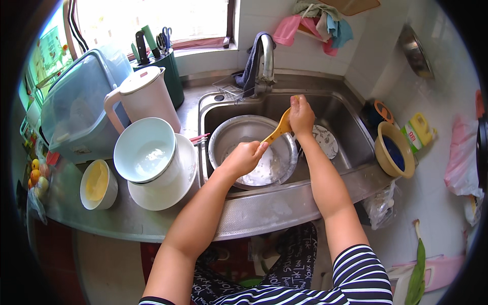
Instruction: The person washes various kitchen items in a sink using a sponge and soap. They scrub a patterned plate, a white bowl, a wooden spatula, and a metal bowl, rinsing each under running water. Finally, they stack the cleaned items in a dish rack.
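Over the sink I hold a yellow-orange spoon tilted up to the right. My left hand is closed on its lower end, the thumb along the handle. My right hand wraps round the upper, broader end; whether a cloth or sponge is also in that fist cannot be made out. Below the spoon a round metal basin with cloudy, sudsy water sits in the steel sink. Right of the basin, partly behind my right forearm, lies a patterned white plate.
Left of the sink stand stacked white bowls on a large plate, a small bowl, a pink kettle and a knife block. The faucet rises behind the basin. A beige bowl rests at the right edge.
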Demonstrator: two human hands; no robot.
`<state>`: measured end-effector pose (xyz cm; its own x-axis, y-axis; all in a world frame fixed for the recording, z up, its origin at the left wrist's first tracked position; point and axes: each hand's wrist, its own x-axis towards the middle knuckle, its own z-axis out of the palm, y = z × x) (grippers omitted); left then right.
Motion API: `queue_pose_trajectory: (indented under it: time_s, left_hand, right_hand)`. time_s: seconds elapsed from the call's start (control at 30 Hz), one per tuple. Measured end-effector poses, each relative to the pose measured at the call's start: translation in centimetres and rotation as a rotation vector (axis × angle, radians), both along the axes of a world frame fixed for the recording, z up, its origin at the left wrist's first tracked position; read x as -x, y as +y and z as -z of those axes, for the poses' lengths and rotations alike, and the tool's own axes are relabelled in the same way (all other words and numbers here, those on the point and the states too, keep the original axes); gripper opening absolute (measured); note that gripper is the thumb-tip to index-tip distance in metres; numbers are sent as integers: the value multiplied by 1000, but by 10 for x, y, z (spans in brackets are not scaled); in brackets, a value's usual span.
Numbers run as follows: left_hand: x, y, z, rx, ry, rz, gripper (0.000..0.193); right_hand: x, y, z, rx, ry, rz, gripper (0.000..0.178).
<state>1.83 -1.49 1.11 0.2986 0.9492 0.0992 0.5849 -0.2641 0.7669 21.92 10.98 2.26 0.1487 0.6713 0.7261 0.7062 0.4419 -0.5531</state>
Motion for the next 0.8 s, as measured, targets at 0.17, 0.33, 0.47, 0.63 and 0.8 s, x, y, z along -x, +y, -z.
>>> queue_pose_trajectory:
  time_s: [0.17, 0.33, 0.47, 0.63, 0.8]
  left_hand:
    - [1, -5, -1, -18, 5, -45, 49]
    - [-11, -2, -7, -125, 130, -74, 48]
    - [7, 12, 12, -255, -223, -330, 52]
    - [14, 24, 27, 23, -441, -271, 58]
    - [17, 29, 30, 161, -601, -178, 54]
  right_hand:
    - [1, 10, -1, 219, 236, 40, 40]
    - [-40, 66, 45, 199, 858, -61, 41]
    - [-14, 33, 40, 684, 1436, -359, 39]
    - [17, 0, 54, 886, -8, -695, 36]
    - [53, -12, 92, 1299, -994, -877, 58]
